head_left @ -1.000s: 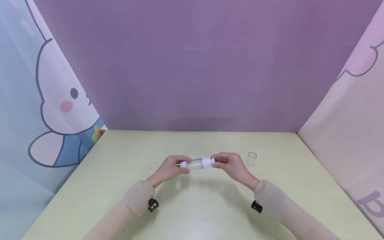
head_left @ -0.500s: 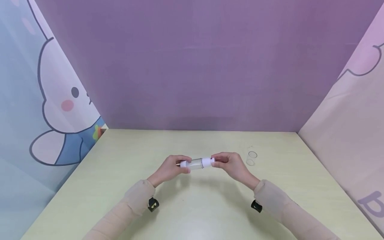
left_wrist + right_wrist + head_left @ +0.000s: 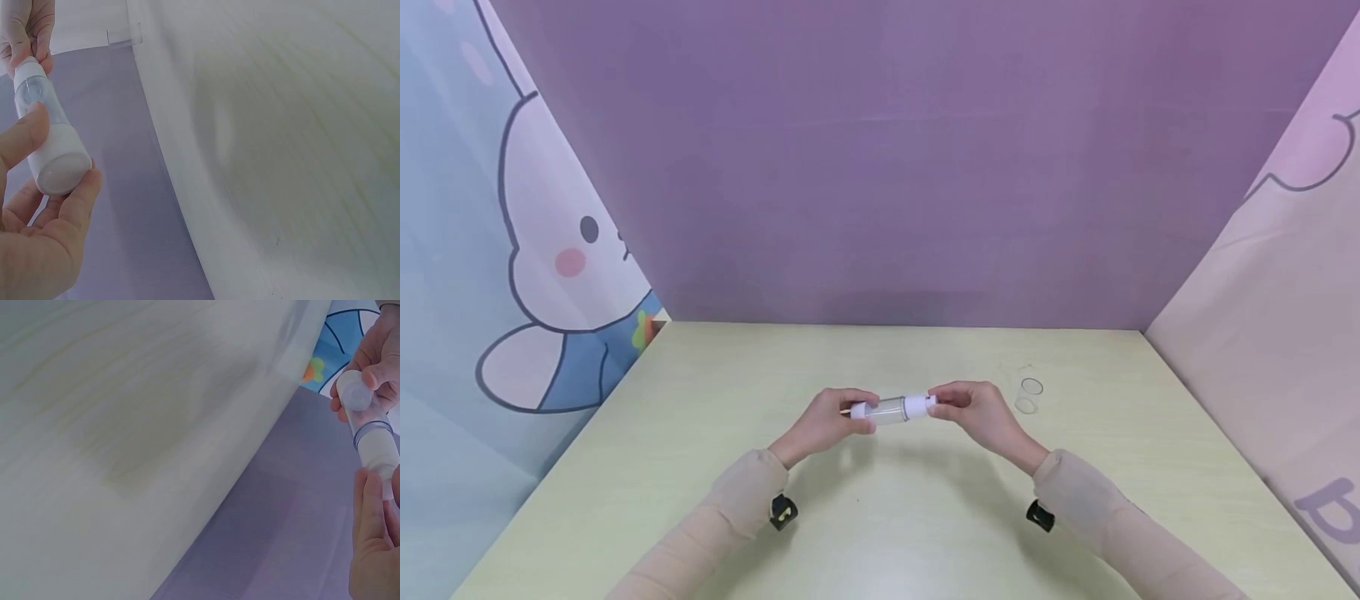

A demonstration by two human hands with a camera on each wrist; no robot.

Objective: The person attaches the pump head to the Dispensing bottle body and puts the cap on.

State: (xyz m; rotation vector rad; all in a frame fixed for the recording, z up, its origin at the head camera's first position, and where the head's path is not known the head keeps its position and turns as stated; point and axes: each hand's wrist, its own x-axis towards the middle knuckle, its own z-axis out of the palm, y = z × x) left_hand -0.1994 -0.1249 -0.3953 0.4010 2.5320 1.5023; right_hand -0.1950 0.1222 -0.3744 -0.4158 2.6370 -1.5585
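Note:
A small pump bottle (image 3: 891,410) with a clear body, white base and white pump top lies sideways between both hands, above the table. My left hand (image 3: 829,423) grips its white base (image 3: 61,164), thumb on one side and fingers on the other. At the other end, my right hand (image 3: 981,417) pinches the narrow pump head (image 3: 382,472) between thumb and fingers. The left wrist view shows the flat underside of the base facing the camera. In the right wrist view, a dark ring runs round the body just below the white collar (image 3: 377,449).
A clear cylindrical cap (image 3: 1027,397) stands on the pale table (image 3: 880,517), just right of my right hand. A purple panel (image 3: 880,167) rises behind the table, and printed cloth walls (image 3: 445,250) flank it on both sides.

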